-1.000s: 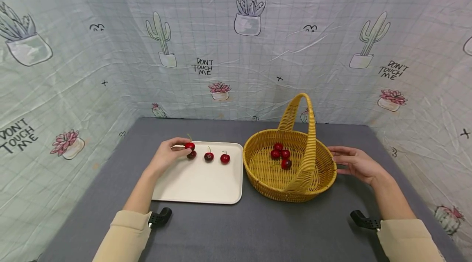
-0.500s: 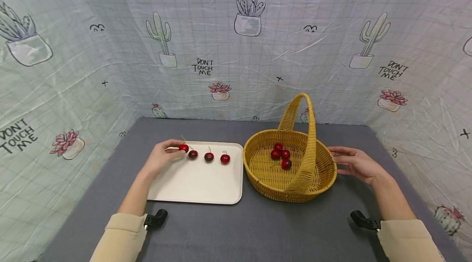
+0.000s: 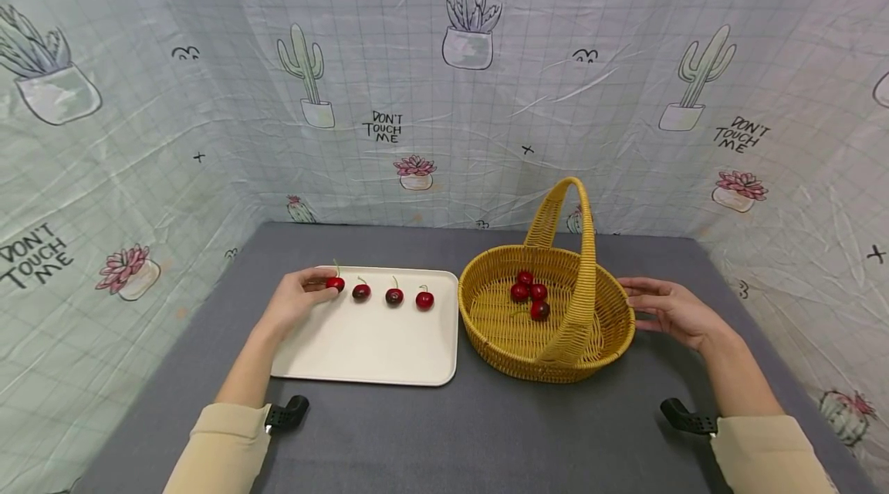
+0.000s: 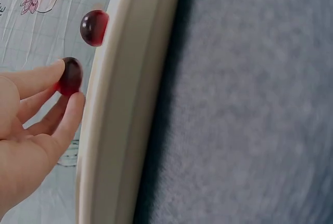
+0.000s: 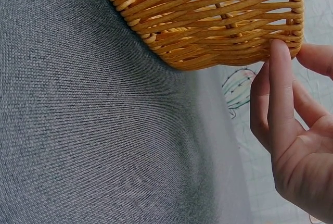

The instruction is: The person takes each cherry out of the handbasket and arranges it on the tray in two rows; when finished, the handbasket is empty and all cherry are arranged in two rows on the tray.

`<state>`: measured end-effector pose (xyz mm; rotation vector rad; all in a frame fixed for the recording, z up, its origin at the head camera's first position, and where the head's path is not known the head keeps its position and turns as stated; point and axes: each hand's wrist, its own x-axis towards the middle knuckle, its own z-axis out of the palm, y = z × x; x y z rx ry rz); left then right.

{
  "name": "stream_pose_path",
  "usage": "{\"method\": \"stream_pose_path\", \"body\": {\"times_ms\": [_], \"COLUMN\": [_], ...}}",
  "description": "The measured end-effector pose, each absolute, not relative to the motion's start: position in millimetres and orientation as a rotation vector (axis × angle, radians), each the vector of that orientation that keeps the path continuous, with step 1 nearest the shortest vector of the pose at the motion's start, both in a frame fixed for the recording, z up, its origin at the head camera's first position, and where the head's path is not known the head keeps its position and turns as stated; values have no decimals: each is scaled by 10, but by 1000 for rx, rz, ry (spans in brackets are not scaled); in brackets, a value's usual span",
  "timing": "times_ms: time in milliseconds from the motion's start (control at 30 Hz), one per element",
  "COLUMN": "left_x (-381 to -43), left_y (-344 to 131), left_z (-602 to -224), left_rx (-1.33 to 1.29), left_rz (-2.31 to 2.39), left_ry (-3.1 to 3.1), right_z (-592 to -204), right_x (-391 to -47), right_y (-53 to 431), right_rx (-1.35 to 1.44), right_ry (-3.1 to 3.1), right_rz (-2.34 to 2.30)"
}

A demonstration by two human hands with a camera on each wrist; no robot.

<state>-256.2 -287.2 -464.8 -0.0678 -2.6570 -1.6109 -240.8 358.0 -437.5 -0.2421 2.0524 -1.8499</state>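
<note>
Left hand [image 3: 293,307]: its grip was narrow, holding a red cherry [image 3: 336,284] pinched between thumb and fingertips, stem pointing up.
Held cherry: at the far left corner of the white tray [image 3: 368,347] – whether it touched the tray could not be told.
Row of cherries [image 3: 394,296]: three lay apart along the tray's far edge, right of the held one.
Right hand [image 3: 677,312]: its grip was fairly wide, fingers loosely spread, tips touching the right side of the wicker basket [image 3: 514,361].
Basket: upright beside the tray's right edge, toward the desk's [image 3: 486,432] right edge – four cherries [image 3: 538,292] clustered inside.
</note>
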Motion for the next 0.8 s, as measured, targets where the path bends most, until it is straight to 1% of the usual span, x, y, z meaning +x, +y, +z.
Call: {"method": "stream_pose_path", "body": {"times_ms": [367,800], "left_x": [-2551,-2505], "left_y": [-2912,-2936], "left_z": [-4688,-4662], "left_rx": [-30,-15], "left_rz": [-1454,-1415], "left_ry": [-2757,-2789], "right_z": [-4358,-4359], "right_x": [-2402,-2400], "right_y": [3579,3585], "right_rx": [-226,-230], "right_ry": [2048,2041], "right_rz": [-1861,-1863]}}
